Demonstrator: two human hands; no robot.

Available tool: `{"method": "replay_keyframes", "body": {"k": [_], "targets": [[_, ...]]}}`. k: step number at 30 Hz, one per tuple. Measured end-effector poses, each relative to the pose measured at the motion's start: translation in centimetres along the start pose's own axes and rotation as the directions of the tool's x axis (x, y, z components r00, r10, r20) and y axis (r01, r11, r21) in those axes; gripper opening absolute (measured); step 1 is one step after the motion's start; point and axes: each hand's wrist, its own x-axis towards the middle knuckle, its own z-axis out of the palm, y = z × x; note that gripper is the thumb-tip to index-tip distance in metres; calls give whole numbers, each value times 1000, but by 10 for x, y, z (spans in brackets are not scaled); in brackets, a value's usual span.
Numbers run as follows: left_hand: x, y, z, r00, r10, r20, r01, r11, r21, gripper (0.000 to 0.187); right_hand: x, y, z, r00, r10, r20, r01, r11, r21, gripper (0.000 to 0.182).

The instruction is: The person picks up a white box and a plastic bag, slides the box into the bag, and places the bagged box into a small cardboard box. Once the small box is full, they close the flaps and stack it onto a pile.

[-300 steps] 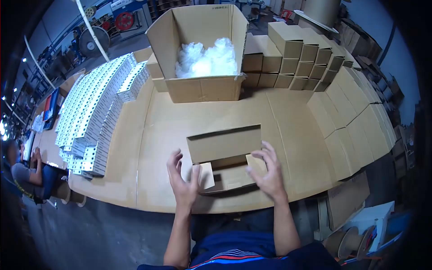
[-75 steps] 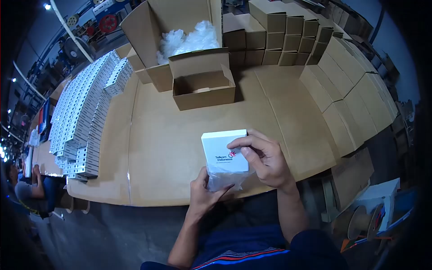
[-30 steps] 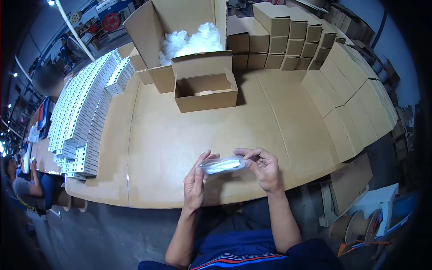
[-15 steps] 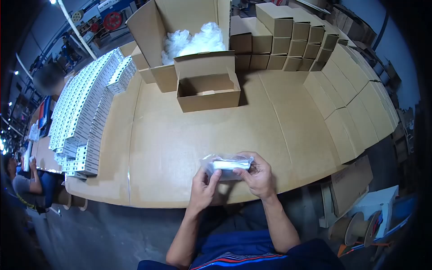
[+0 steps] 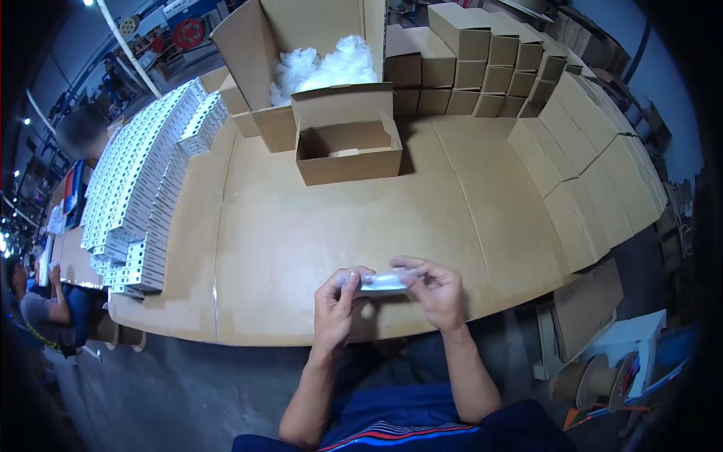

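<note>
A small white oblong item in clear plastic wrap [image 5: 385, 282] is held just above the near part of the table. My left hand [image 5: 332, 307] is closed on its left end, thumb on the near side. At the right end, my right hand [image 5: 438, 292] pinches the wrap between thumb and fingers. What the white item is, I cannot make out. Farther back stands a small cardboard box [image 5: 351, 169] with its lid raised and something pale inside.
Behind the small box, a large carton [image 5: 275, 132] holds crumpled clear plastic bags [image 5: 327, 71]. White boxes [image 5: 139, 177] are stacked on the left. Brown boxes [image 5: 471, 68] line the back right, with more cartons [image 5: 587, 181] along the right edge. A co-worker [image 5: 49, 305] sits at far left.
The plastic wrap, spread loosely around the white item before, is now folded closer about it. My right fingers have shifted up and outward, and my left hand has moved slightly left.
</note>
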Motion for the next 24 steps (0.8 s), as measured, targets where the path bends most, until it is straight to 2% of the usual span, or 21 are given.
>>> {"method": "replay_keyframes", "body": {"k": [2,3,6,7,10,11,14,17,19,22,24], "targets": [[2,1,1,1000,20,-17,-21,999,-36,28,2,4,-2,983,-25,-182,45,993,107,8],[3,1,2,999,31,-27,-32,998,-54,29,3,0,0,971,-77,-225,105,988,114,8],[7,-3,0,997,40,-71,-40,999,0,29,3,-9,-2,945,-313,98,325,930,-169,14],[6,-4,2,996,48,-81,-49,999,-13,29,2,-13,-2,944,-259,205,303,927,-222,22],[6,-7,2,995,62,-74,-67,996,-62,29,0,-11,-3,974,-77,213,156,908,-388,26],[8,-11,-7,997,64,-52,-68,994,-86,28,3,-14,1,984,-77,159,125,941,-316,32],[10,-10,-17,999,40,-22,-41,996,-76,27,3,-13,-5,972,-80,220,159,916,-367,34],[8,0,-9,1000,13,-17,-14,998,-68,26,5,-7,-7,969,-142,202,213,894,-393,35],[3,13,2,999,-20,-46,16,997,-78,32,6,-3,-10,974,-129,186,195,898,-395,34],[-2,18,0,999,-19,26,23,986,-168,45,6,-3,-11,987,-94,130,137,913,-384,31],[-8,19,4,997,77,-14,-78,997,-24,48,6,-5,-11,990,-102,100,133,912,-388,30]]}}
